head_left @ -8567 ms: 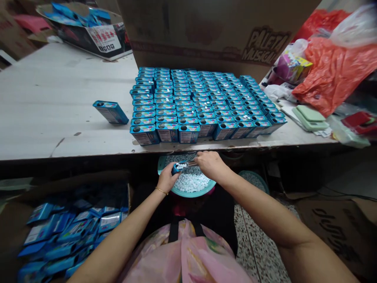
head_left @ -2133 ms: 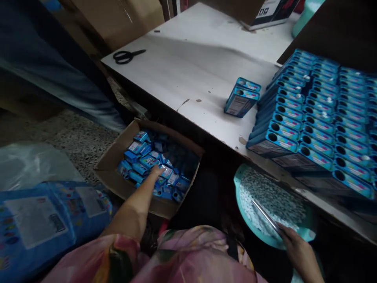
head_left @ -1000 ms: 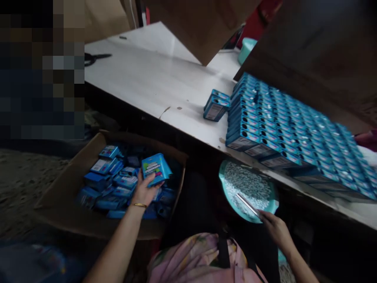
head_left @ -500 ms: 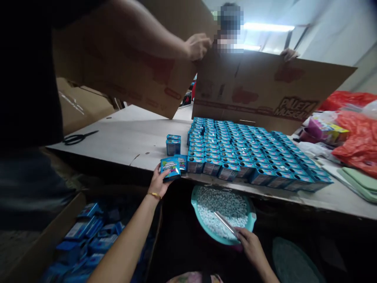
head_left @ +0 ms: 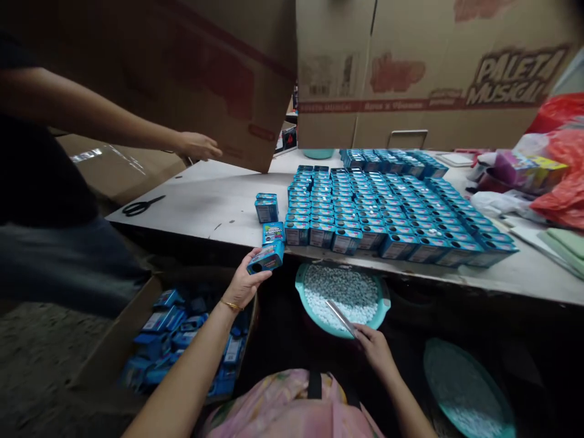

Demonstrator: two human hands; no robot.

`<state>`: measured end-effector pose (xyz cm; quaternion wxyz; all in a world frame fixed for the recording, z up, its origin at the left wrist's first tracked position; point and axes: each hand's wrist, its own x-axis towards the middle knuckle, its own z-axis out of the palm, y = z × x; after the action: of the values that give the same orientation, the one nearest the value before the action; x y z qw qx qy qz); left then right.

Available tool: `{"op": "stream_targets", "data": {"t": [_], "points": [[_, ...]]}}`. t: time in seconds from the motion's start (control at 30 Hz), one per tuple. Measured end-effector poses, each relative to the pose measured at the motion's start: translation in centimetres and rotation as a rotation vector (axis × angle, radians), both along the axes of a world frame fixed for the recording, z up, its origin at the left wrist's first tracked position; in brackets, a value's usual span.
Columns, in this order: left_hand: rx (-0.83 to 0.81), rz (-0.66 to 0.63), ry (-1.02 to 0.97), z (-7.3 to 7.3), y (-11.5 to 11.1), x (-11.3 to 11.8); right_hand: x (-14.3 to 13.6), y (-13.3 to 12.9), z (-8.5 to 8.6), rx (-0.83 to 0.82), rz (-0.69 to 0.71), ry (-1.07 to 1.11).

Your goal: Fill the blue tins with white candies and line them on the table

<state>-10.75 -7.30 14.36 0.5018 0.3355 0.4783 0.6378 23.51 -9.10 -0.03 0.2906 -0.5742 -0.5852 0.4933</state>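
Observation:
My left hand [head_left: 244, 281] is closed on a small blue box [head_left: 266, 258], tilted with a dark round hole facing left, just off the table's front edge. Right behind it another blue box [head_left: 272, 232] lies on the table, and a blue box pair [head_left: 266, 208] stands farther back. In my right hand [head_left: 371, 345] is a metal scoop [head_left: 341, 319], its far end over the white pieces in a turquoise basin [head_left: 298, 294]. Rows of upright blue boxes [head_left: 347, 216] cover the middle of the white table [head_left: 205, 210].
Large cardboard sheets [head_left: 410, 115] hang over the table's back. At left a person's hand [head_left: 201, 146] reaches out near scissors [head_left: 143, 207]. A carton [head_left: 109, 328] of blue boxes stands lower left. A second turquoise basin [head_left: 469, 389] is lower right; red bags [head_left: 563, 152] lie at right.
The box in my left hand has turned, its holed end now showing. The cardboard sheets are raised, uncovering more boxes behind. The person's hand at left has come down from the cardboard's upper edge.

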Motion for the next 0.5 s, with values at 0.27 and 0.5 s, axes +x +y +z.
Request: {"op": "stream_targets", "data": {"t": [0.27, 0.5], "points": [[-0.114, -0.083, 0.380, -2.6, -2.9, 4.8, 2.2, 2.3, 1.4, 0.225, 0.081, -0.527], [-0.376, -0.194, 0.301, -7.5, -2.5, 2.5, 3.9, 8.5, 1.7, 0.303, 0.234, -1.012]]}}
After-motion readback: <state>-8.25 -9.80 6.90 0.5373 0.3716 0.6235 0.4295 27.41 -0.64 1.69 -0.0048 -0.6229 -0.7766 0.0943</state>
